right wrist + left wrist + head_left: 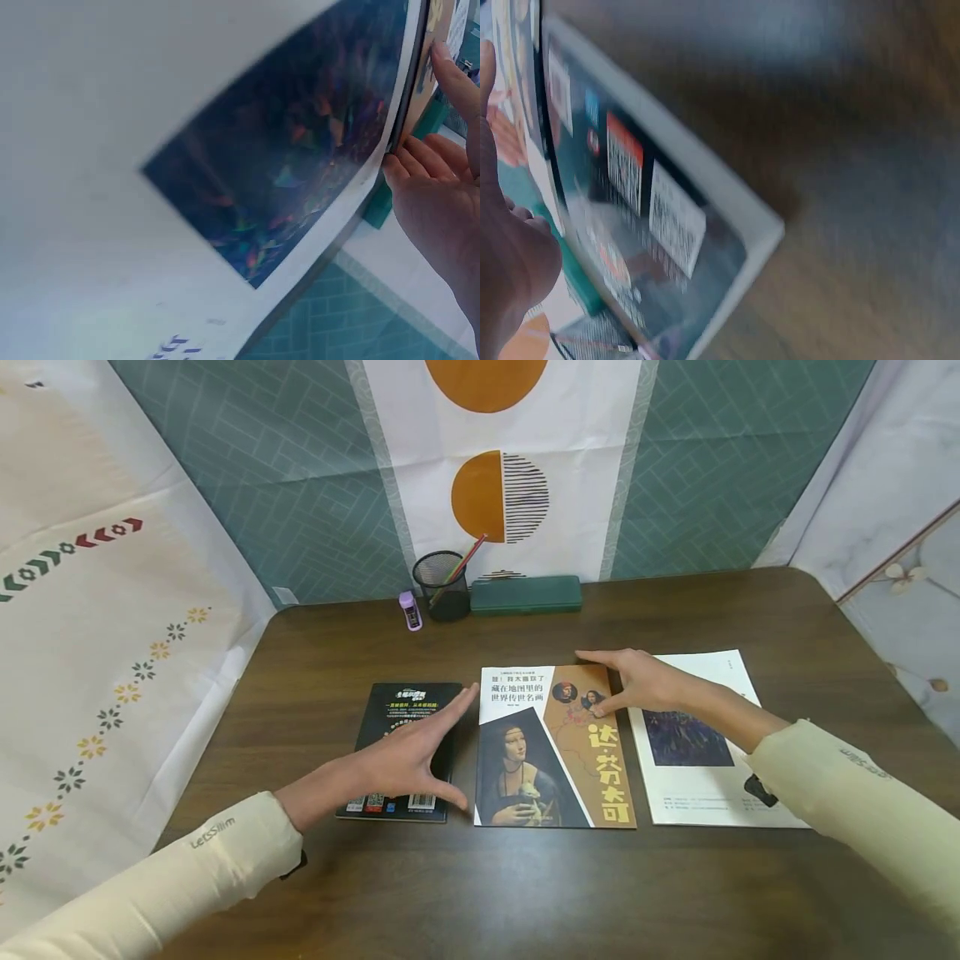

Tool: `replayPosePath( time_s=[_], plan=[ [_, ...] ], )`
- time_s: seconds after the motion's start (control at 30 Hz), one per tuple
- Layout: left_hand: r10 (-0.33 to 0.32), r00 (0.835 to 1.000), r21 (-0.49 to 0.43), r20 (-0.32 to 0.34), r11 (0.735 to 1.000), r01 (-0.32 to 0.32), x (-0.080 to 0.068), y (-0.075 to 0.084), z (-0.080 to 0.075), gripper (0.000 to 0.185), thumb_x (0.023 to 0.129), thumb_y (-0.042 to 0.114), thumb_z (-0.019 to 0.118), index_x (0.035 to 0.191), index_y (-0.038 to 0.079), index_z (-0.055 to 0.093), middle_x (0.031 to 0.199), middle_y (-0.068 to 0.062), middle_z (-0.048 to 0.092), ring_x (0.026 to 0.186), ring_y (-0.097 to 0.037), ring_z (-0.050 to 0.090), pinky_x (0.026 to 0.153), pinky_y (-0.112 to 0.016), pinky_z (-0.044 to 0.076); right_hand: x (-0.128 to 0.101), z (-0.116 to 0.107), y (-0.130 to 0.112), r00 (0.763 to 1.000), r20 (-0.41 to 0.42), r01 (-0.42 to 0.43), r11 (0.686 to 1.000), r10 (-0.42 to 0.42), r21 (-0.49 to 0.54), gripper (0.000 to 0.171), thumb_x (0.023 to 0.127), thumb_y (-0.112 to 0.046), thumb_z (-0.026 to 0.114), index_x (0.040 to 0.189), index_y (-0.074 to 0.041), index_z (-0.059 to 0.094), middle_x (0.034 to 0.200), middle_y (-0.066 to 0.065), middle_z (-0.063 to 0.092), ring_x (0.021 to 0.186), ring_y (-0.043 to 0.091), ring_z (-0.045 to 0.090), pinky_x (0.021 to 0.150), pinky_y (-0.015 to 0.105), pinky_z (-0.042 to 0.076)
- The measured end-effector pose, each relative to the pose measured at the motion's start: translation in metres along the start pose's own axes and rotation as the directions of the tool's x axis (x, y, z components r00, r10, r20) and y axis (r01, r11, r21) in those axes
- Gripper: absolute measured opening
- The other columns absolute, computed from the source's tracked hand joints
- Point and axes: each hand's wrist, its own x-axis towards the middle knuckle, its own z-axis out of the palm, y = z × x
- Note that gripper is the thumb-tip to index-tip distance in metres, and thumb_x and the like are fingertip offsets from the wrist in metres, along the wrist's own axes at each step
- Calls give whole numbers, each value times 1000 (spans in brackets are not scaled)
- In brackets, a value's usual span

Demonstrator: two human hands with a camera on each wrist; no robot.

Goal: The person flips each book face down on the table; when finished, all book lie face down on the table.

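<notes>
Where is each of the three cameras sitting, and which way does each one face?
Head: above the table, looking forward and down at three books; both hands and sleeves show.
Left wrist: beside the left hand, close on the black book.
Right wrist: beside the right hand, close on the white book.
Shared: each wrist view's book also lies in the head view.

A large art book (pixel 553 745) lies flat and closed near the middle of the dark wooden table (pixel 525 885), its spine toward the left edge. Its cover shows a portrait of a woman holding a white animal, a white panel with Chinese title text along the top, and an ochre band on the right with large yellow characters and two small round portraits
</notes>
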Motion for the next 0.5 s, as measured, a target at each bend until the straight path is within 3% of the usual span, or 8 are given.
replayPosePath(
  time_s=[0.23,0.5],
  plan=[
    [21,999,57,43,998,-23,3,11,19,148,70,67,92,172,18,-4,179,-1,-1,162,-16,13,123,-49,33,-8,0,2,999,-12,-43,999,43,-4,101,84,-16,93,165,-1,34,163,27,41,152,50,33,119,66,32],
    [23,997,134,78,990,-34,4,18,31,149,70,73,89,172,14,-2,179,-2,2,162,-16,11,125,-45,29,-12,1,6,999,-18,-37,999,37,15,97,84,-16,93,163,-1,38,161,27,45,150,51,35,118,66,33]
  ],
)
